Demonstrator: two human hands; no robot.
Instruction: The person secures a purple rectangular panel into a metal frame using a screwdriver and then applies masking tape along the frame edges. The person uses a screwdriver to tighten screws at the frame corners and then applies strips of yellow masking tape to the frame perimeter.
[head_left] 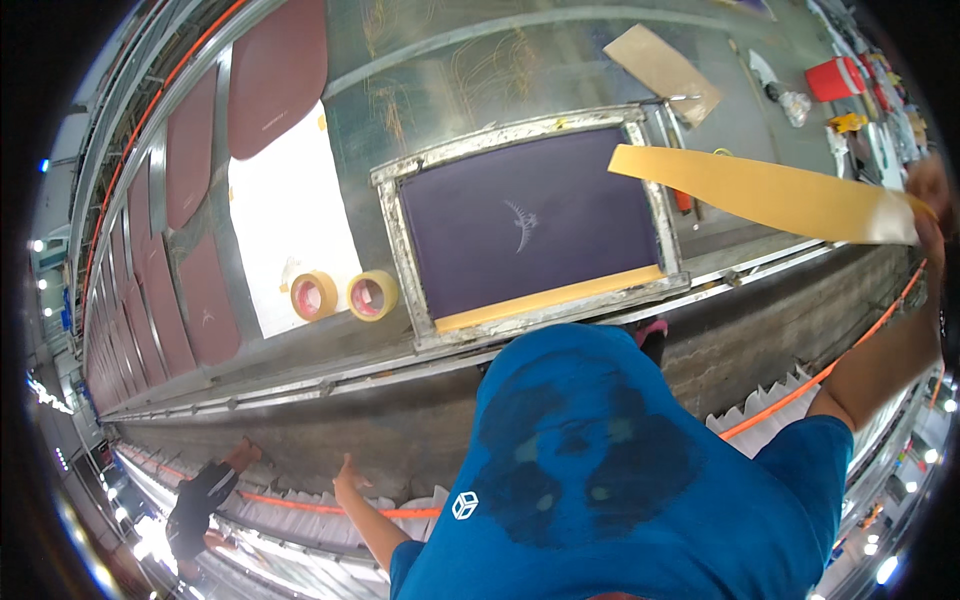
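Note:
My right hand [928,200] is raised at the far right, slightly blurred, closed on one end of a long strip of yellow tape [750,192]. The strip's free end hangs over the right side of a screen-printing frame [402,240]. Inside that frame is a dark purple mesh [470,220] with a pale feather-like design, and yellow tape [550,298] runs along its near edge. My left hand [350,478] is low on the left, away from the table, with its fingers apart and nothing in it. Two tape rolls [314,296] stand left of the frame.
A white sheet [285,220] and several maroon panels [280,75] lie on the left of the long table. Behind the frame rest a brown board [662,72] and a red container [834,79]. Another person [200,510] is at the lower left.

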